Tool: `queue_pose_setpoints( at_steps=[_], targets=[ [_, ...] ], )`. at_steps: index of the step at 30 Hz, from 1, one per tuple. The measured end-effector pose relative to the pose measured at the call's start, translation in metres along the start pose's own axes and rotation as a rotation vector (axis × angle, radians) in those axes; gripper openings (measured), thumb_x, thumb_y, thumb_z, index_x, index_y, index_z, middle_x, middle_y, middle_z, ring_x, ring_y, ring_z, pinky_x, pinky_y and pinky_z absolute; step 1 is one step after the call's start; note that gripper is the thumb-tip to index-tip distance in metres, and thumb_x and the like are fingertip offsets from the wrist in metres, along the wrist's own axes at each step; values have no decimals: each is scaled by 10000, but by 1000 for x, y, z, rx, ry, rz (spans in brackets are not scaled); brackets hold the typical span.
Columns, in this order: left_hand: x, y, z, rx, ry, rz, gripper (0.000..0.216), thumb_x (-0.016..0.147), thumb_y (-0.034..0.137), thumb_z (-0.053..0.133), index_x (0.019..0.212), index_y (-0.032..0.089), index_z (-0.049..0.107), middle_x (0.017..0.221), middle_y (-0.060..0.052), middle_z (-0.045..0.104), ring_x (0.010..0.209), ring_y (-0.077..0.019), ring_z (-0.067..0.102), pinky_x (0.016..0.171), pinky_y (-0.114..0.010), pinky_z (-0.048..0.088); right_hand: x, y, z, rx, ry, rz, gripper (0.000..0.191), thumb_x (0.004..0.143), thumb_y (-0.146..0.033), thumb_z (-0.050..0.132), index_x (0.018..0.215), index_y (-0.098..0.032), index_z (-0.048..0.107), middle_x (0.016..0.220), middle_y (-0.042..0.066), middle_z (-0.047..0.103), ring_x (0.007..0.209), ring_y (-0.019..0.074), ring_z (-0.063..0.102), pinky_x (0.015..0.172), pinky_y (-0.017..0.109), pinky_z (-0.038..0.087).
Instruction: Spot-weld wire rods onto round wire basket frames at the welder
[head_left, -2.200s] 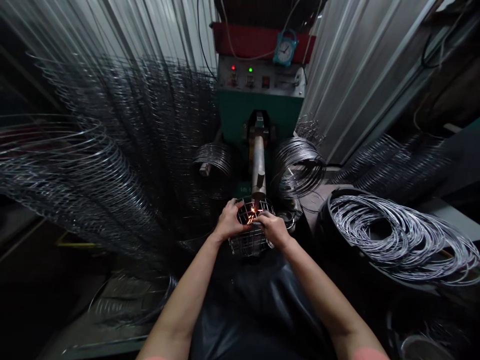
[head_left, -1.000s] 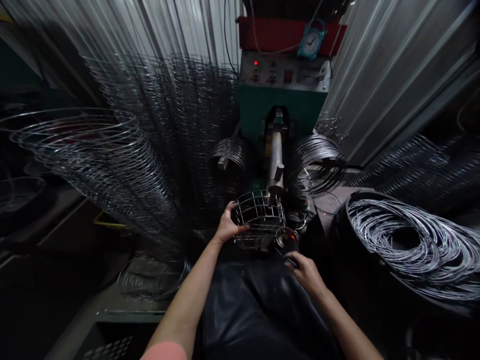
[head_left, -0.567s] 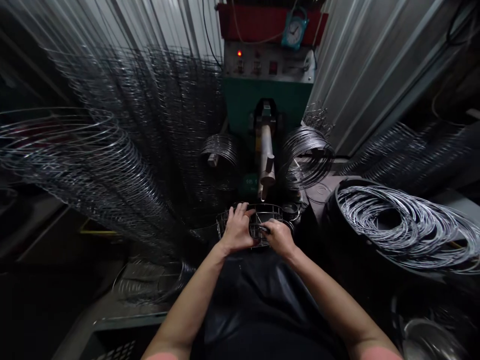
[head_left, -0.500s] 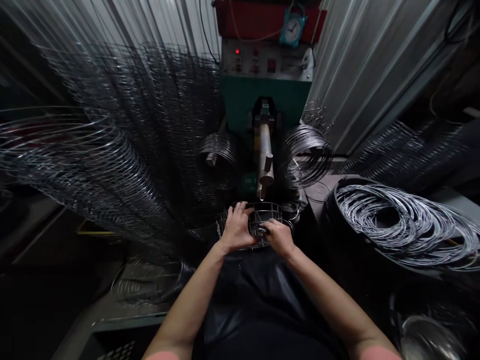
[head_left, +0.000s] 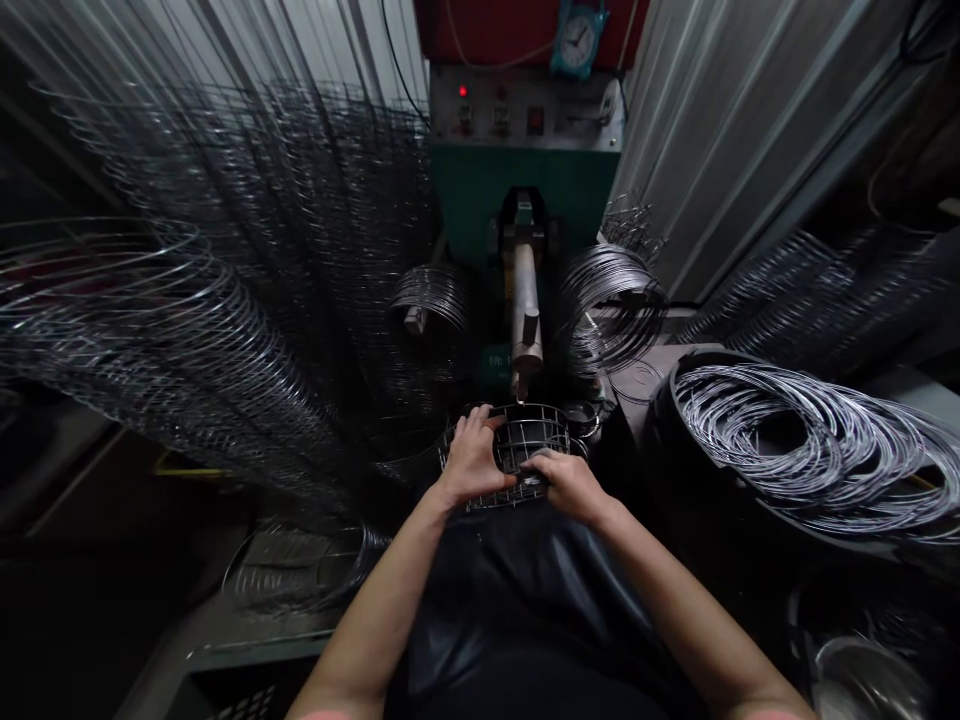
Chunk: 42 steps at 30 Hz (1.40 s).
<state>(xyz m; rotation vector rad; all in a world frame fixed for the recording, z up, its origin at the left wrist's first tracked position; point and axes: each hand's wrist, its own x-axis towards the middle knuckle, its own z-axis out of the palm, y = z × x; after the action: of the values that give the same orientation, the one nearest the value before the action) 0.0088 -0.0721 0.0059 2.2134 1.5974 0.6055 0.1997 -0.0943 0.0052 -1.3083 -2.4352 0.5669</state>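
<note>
A round wire basket (head_left: 525,440) lies just below the tip of the welding arm (head_left: 523,330) of a green machine (head_left: 517,215). My left hand (head_left: 472,462) grips the basket's left side, fingers curled over its rim. On the right side my right hand (head_left: 568,482) is closed on the basket's wires; a small ring may be pinched under the fingers, but I cannot make it out. No sparks show at the arm's tip.
Long stacks of wire frames (head_left: 187,330) fill the left. Wire ring bundles (head_left: 611,310) hang beside the machine, and a black tub of loose wire rings (head_left: 810,450) sits at right. A clock (head_left: 574,40) hangs above the control panel. A black apron (head_left: 517,620) covers my lap.
Sparks flew at the basket 2.2 s ago. My right hand then drew back toward my lap, returned to the basket, and both hands have since turned it slightly under the arm.
</note>
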Motion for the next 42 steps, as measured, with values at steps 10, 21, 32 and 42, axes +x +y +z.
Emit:
queue_pose_setpoints(
  at_steps=[10, 21, 32, 42],
  targets=[
    [15, -6, -5, -26, -17, 15, 871, 481, 334, 773, 1267, 170, 436, 1429, -171, 319, 1349, -355, 244, 1109, -519, 203, 14, 7, -1, 4, 85, -61, 301, 713, -27, 578, 957, -184, 659, 932, 54, 653, 820, 159, 617, 714, 229, 456],
    [34, -7, -5, -65, 51, -6, 847, 467, 359, 805, 1233, 197, 483, 1373, -148, 384, 1301, -349, 327, 1063, -486, 296, 29, 10, -4, -44, 191, 29, 179, 812, -139, 582, 947, -214, 673, 920, 45, 675, 811, 164, 633, 695, 224, 452],
    [55, -10, -9, -48, 79, -53, 873, 455, 387, 814, 1233, 160, 489, 1357, -167, 380, 1292, -364, 326, 1057, -501, 299, 23, 21, 3, 218, 446, 182, 285, 788, -274, 611, 1062, -197, 608, 1048, 84, 608, 920, 198, 601, 817, 301, 477],
    [83, -24, -12, -62, 90, -142, 829, 461, 367, 812, 1206, 165, 510, 1349, -160, 405, 1266, -345, 377, 1032, -458, 346, -77, 75, 90, 571, 468, 469, 291, 779, -378, 498, 1010, -217, 572, 942, 75, 667, 915, 239, 626, 842, 396, 493]
  ],
)
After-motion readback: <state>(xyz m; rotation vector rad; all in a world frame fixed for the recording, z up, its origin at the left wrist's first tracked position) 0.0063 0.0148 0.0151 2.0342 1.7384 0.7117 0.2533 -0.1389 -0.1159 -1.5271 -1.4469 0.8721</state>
